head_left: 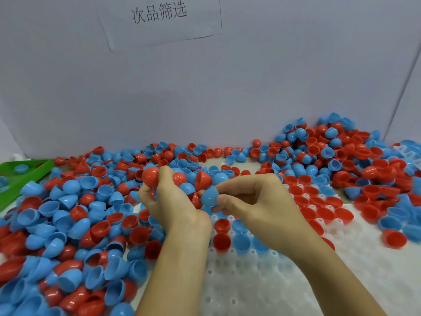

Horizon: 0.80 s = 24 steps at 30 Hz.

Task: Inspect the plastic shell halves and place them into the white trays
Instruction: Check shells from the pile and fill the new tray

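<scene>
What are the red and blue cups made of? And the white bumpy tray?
Blue shell half and red shell half: probably thin hard plastic, since they look smooth and shiny. White tray: likely softer, matte, slightly see-through plastic, moulded into rows of holes.

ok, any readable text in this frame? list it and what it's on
"次品筛选": printed on the white paper sheet stuck to the back wall.
A cut-off line of print at the sheet's top edge: out of frame, unreadable.
No readable markings on the shell halves, the white tray or the green tray.
</scene>
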Each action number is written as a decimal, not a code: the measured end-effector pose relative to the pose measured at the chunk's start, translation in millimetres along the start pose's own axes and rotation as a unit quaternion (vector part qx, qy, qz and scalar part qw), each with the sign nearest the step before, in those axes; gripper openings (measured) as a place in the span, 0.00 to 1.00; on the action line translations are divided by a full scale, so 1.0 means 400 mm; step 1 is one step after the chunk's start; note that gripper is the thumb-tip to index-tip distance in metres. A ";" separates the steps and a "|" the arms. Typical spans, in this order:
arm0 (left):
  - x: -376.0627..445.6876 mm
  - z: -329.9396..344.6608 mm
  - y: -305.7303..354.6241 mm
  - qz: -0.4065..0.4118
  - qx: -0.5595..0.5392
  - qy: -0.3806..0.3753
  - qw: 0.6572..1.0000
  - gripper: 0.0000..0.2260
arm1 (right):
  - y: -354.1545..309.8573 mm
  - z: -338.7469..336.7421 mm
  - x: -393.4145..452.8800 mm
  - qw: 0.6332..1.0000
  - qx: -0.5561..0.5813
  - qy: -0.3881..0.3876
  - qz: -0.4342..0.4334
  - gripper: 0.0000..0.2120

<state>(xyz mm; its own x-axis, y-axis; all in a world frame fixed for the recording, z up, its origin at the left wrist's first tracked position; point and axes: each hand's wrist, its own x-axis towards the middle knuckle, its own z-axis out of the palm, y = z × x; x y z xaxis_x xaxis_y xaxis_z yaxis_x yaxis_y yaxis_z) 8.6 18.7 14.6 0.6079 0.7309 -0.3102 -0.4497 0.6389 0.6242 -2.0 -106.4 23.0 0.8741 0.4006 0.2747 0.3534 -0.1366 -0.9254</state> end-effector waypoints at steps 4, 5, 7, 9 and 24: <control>-0.004 0.007 0.003 -0.006 0.003 -0.013 1.000 0.16 | -0.005 -0.010 0.001 0.998 0.056 0.022 0.006 0.09; -0.005 0.007 0.001 -0.011 0.010 -0.011 1.000 0.15 | -0.005 -0.009 0.003 0.998 0.059 0.030 0.007 0.08; -0.007 0.009 -0.002 -0.019 0.030 -0.010 0.999 0.14 | -0.005 -0.006 0.005 0.997 0.065 0.046 0.016 0.06; -0.010 0.010 -0.005 -0.017 0.034 -0.004 0.999 0.16 | -0.004 -0.005 0.006 0.995 0.070 0.066 0.028 0.04; -0.021 0.012 -0.011 0.027 0.030 0.005 0.999 0.09 | 0.003 0.030 0.006 0.990 -0.020 0.136 0.009 0.13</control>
<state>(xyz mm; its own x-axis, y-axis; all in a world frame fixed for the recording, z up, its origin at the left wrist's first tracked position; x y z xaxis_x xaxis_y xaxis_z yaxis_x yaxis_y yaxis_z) 8.4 8.6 17.9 0.5767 0.7665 -0.2826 -0.4408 0.5832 0.6823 -3.6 -94.9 19.4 0.9357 0.1391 0.3242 0.3458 -0.1797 -0.9210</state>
